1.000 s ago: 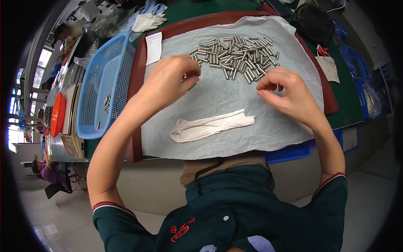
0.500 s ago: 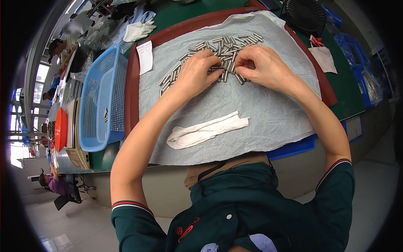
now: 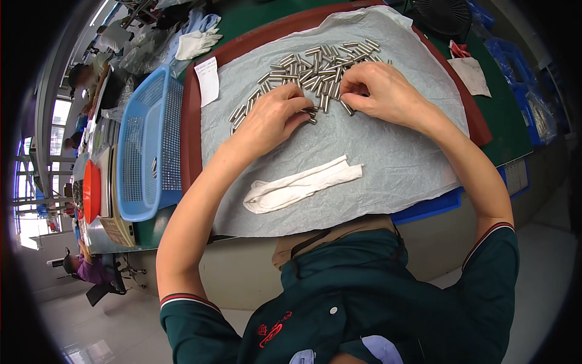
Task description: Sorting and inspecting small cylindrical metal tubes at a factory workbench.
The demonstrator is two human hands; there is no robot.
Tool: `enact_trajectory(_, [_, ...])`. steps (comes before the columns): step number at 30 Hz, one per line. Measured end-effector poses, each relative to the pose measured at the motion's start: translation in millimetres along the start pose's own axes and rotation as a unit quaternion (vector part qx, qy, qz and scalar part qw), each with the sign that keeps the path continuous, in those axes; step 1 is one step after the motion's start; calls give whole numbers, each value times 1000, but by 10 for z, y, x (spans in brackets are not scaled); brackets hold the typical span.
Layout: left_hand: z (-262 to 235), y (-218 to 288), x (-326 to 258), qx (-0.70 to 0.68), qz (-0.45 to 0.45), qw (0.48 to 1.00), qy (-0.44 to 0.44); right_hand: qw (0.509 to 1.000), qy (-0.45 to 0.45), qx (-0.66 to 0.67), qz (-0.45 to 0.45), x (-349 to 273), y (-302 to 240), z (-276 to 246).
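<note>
Many short, shiny metal pins lie in a loose heap on a pale paper sheet. At the heap's near left side, my left hand is closed, with a few pins showing between its thumb and fingertips. Bent over the right side of the heap, my right hand has its thumb and forefinger curled together. Whatever it pinches, if anything, is hidden; one pin lies just below its fingertips. Nearer to me on the sheet is a folded white cloth.
A blue perforated basket with a few pins inside stands at the left, past the red-brown tray rim. A paper slip, white gloves, an orange-red bowl and a black fan surround the work. People sit far left.
My left hand has drawn back toward me and left, away from the heap's middle, uncovering pins there. The right hand has hardly moved. The whole view has shifted slightly.
</note>
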State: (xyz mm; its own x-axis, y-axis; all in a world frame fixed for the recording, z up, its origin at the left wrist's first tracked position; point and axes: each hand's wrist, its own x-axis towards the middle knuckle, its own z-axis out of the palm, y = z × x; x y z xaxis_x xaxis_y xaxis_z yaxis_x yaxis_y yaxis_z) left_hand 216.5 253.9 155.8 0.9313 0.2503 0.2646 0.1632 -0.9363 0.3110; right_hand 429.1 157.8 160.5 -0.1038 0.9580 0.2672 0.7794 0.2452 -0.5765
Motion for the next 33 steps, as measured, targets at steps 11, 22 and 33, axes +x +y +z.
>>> enact_trajectory(11, [-11,65,-77,74,9,997,-21,994,41,-105,-9,172,-87,228])
enact_trajectory(22, [-21,105,-212,156,19,987,-16,975,-40,-197,96,486,-119,222])
enact_trajectory(33, [113,84,-214,185,7,983,3,971,7,-226,78,506,-278,186])
